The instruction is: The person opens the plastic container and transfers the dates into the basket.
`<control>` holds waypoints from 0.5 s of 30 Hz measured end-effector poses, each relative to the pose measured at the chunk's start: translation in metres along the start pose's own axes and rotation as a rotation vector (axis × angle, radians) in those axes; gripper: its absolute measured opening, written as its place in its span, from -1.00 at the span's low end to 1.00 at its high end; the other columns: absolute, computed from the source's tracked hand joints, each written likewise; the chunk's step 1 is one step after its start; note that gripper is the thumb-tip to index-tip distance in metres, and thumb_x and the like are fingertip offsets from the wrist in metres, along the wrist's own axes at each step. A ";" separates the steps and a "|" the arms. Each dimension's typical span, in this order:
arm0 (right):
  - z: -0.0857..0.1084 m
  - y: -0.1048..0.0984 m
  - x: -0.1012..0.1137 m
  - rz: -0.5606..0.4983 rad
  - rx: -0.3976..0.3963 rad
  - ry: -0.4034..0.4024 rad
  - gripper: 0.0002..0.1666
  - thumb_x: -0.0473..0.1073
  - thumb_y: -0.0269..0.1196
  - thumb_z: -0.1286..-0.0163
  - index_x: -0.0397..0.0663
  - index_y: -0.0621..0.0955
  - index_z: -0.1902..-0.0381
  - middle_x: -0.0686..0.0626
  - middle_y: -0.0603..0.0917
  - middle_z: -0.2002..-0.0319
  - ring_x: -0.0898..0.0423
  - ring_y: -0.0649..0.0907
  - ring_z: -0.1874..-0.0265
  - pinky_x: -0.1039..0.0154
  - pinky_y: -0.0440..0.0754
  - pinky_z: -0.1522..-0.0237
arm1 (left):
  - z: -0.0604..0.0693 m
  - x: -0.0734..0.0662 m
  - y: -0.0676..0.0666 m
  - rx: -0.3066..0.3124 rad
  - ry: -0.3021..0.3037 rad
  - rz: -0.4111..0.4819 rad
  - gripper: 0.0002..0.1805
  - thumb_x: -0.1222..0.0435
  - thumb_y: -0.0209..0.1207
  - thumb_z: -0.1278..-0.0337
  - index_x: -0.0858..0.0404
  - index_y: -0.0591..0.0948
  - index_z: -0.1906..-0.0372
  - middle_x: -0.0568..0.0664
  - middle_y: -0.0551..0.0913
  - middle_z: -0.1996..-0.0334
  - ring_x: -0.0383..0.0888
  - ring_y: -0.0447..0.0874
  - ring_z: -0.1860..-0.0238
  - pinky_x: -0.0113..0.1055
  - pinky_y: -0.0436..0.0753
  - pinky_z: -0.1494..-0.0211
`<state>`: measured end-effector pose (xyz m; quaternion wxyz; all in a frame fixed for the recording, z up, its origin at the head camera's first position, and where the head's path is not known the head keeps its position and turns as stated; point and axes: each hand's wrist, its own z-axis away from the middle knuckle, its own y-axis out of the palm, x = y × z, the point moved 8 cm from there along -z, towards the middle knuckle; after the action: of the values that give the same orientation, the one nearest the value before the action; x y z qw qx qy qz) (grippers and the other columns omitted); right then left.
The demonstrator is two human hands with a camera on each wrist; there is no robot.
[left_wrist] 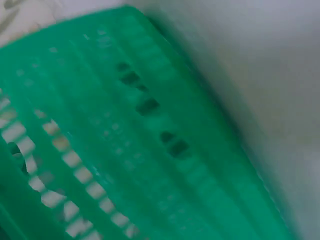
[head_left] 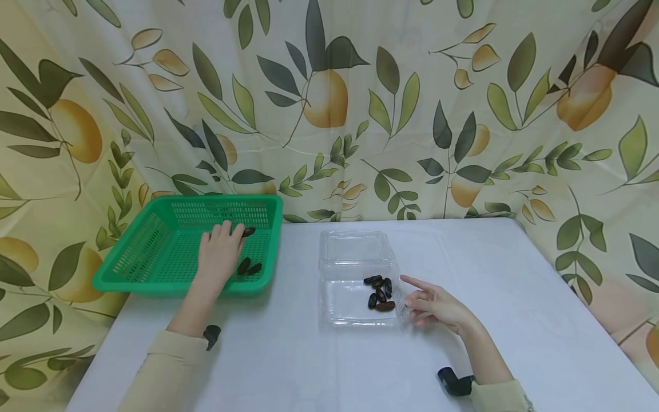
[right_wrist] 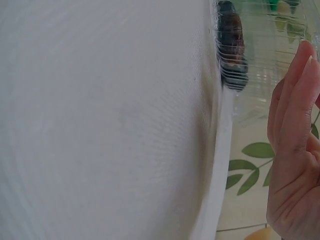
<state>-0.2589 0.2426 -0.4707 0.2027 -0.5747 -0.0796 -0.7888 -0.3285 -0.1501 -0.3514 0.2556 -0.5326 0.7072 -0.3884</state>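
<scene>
My left hand (head_left: 220, 252) reaches into the green basket (head_left: 274, 246), its fingers bent down and pinching a dark date (head_left: 249, 232) that sticks out at their right side. Two more dates (head_left: 244, 265) lie nearer the basket's front right corner. The left wrist view shows the basket (left_wrist: 150, 175) but not the hand. Several dates (head_left: 385, 306) lie at the right of the clear plastic container (head_left: 337, 303). At its right edge is my right hand (head_left: 437, 309), index finger extended, the others loosely bent and holding nothing; in the right wrist view this hand (right_wrist: 295, 150) stands beside the clear wall.
The container's lid (head_left: 355, 246) is folded back behind its base. A white cloth (head_left: 278, 355) covers the table. Behind the table hangs a curtain (head_left: 360, 171) with a leaf and fruit print.
</scene>
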 end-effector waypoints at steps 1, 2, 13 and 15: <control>0.000 0.000 0.000 -0.001 0.000 -0.001 -0.14 -0.21 0.19 -0.28 -0.18 0.01 -0.40 -0.02 0.56 0.32 0.12 0.62 0.46 0.29 0.62 0.46 | 0.001 0.006 0.001 0.020 -0.015 -0.005 -0.82 0.26 0.12 -0.19 0.28 0.43 0.23 0.18 0.42 0.35 0.11 0.36 0.36 -0.10 0.35 0.38; 0.000 0.000 0.000 -0.002 0.000 -0.001 -0.14 -0.21 0.19 -0.28 -0.18 0.01 -0.40 -0.02 0.56 0.32 0.12 0.62 0.46 0.29 0.62 0.46 | 0.002 0.012 0.003 0.048 -0.031 -0.008 -0.82 0.26 0.11 -0.20 0.28 0.43 0.21 0.18 0.41 0.34 0.11 0.35 0.35 -0.09 0.35 0.36; -0.001 0.000 -0.001 -0.012 0.002 0.005 -0.14 -0.21 0.20 -0.27 -0.18 0.01 -0.40 -0.01 0.57 0.33 0.15 0.61 0.47 0.31 0.61 0.47 | 0.018 0.071 0.020 0.357 -0.185 -0.021 -0.70 0.25 -0.08 -0.34 0.29 0.31 -0.07 0.33 0.33 0.09 0.24 0.28 0.14 0.09 0.33 0.16; -0.001 0.000 -0.002 -0.015 0.007 0.000 -0.13 -0.22 0.19 -0.27 -0.20 0.01 -0.40 -0.01 0.57 0.33 0.15 0.62 0.48 0.31 0.62 0.47 | 0.020 0.078 0.020 0.379 -0.197 -0.016 -0.68 0.26 -0.09 -0.34 0.30 0.30 -0.11 0.36 0.31 0.06 0.27 0.28 0.09 0.12 0.32 0.13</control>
<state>-0.2594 0.2421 -0.4728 0.1987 -0.5733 -0.0867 -0.7901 -0.3475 -0.2272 -0.3752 0.4160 -0.5160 0.5888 -0.4626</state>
